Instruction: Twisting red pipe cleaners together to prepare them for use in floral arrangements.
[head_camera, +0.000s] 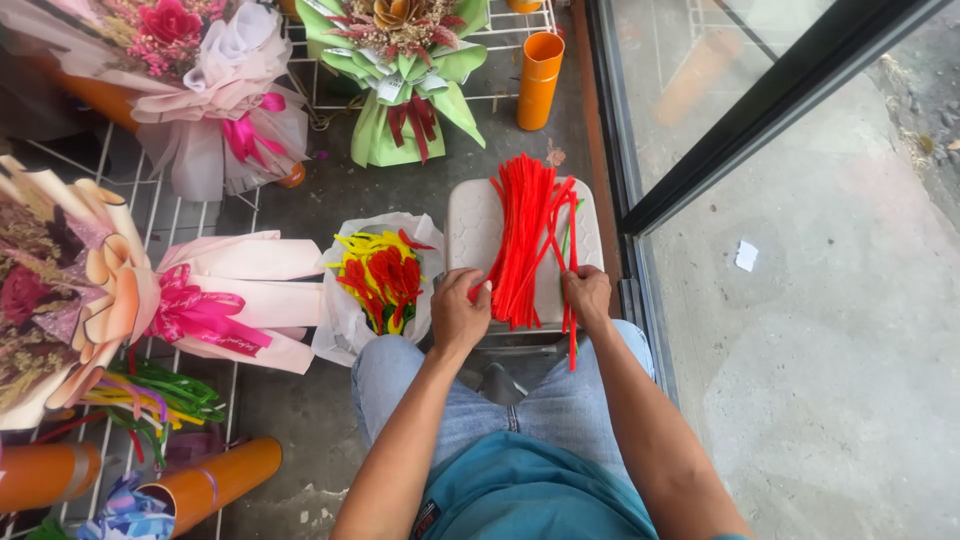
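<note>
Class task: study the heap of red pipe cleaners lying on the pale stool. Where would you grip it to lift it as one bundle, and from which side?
Grip the red pipe cleaners near their lower ends, where the strands converge between the left hand and right hand. Come from the near side, closing in from both flanks; the far ends fan out over the stool, so a grip there would probably miss some strands.

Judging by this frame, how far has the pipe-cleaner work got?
Done: a white bag holds shaped yellow and red pieces. In hand: the left hand and right hand pinch strands at the near end of the red pipe-cleaner pile on the white stool. Left: most of the pile lies straight.
</note>
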